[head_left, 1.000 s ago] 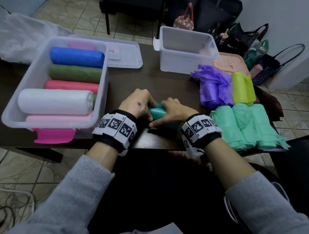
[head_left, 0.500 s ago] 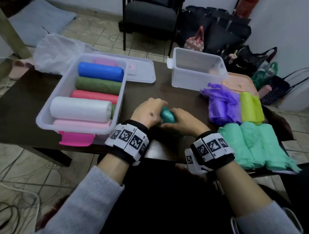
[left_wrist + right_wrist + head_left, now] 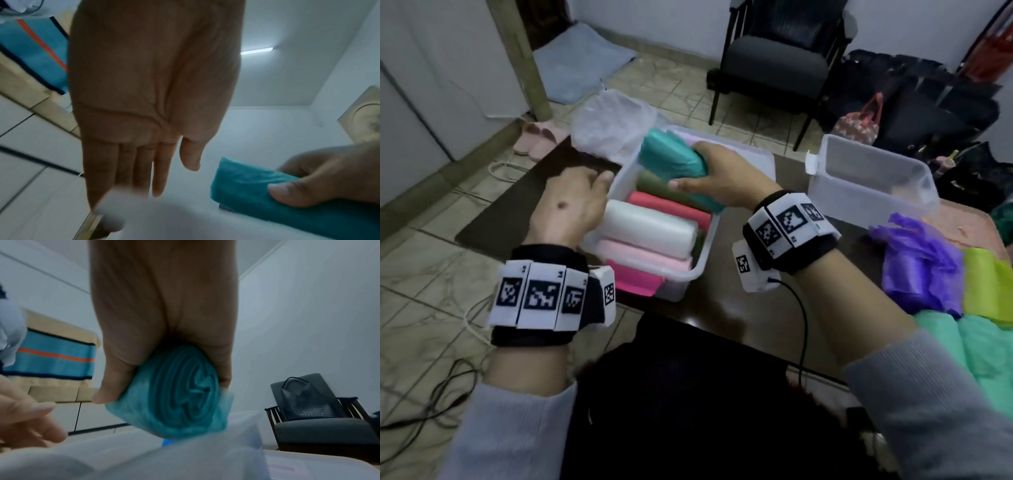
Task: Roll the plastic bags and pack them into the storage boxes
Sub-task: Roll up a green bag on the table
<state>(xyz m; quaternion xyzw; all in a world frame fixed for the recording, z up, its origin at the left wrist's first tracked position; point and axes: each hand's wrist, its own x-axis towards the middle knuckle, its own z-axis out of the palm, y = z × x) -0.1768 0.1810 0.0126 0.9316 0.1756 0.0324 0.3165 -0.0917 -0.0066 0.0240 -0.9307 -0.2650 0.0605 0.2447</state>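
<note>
My right hand [image 3: 709, 178] grips a rolled teal plastic bag [image 3: 674, 164], holding it in the air above the far part of the left storage box [image 3: 698, 270]. The right wrist view shows the teal roll [image 3: 180, 395] end-on, its spiral squeezed between thumb and fingers. That box holds green, red, white and pink rolls [image 3: 650, 229]. My left hand [image 3: 582, 198] hovers at the box's left wall with fingers straight; in the left wrist view the left hand [image 3: 156, 162] holds nothing. A second clear box [image 3: 866, 185] stands at the right.
Loose purple bags [image 3: 917, 270], yellow-green bags [image 3: 986, 284] and mint-green bags [image 3: 976, 346] lie on the dark table [image 3: 726, 308] at the right. A crumpled white bag [image 3: 613, 120] sits behind the left box. A dark chair [image 3: 777, 61] and handbags stand beyond the table.
The teal roll left the table: my right hand lifted it up and left over the left box. My left hand let go of it and moved to the box's left side.
</note>
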